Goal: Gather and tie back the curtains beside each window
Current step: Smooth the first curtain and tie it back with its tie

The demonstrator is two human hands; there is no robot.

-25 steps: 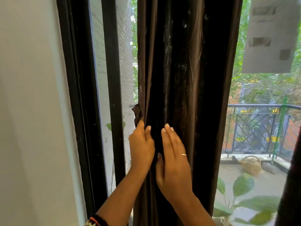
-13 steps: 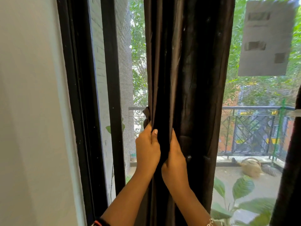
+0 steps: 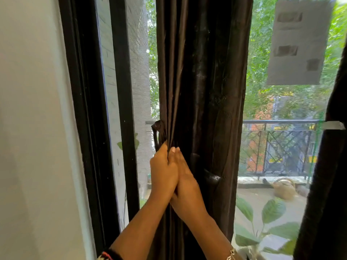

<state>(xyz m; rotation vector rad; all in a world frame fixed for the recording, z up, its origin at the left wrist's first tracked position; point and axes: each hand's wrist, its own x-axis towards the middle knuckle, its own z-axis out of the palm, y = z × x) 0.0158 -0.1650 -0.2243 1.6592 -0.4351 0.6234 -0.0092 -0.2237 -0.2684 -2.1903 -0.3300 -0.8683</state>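
Just right of window frame [image 3: 124, 109], curtain [image 3: 202, 91] hangs bunched, left hand [image 3: 163, 171] and right hand [image 3: 185, 182] both clamped on its front folds. Risk imo: shiny fabric slips out, bundle fans open before it's tied.

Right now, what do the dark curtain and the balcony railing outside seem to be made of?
The curtain looks like dark brown woven fabric with a satin-like finish: glossy streaks run along its soft folds. The railing is probably dark painted metal, judging by its thin straight bars and lattice, though it is blurred.
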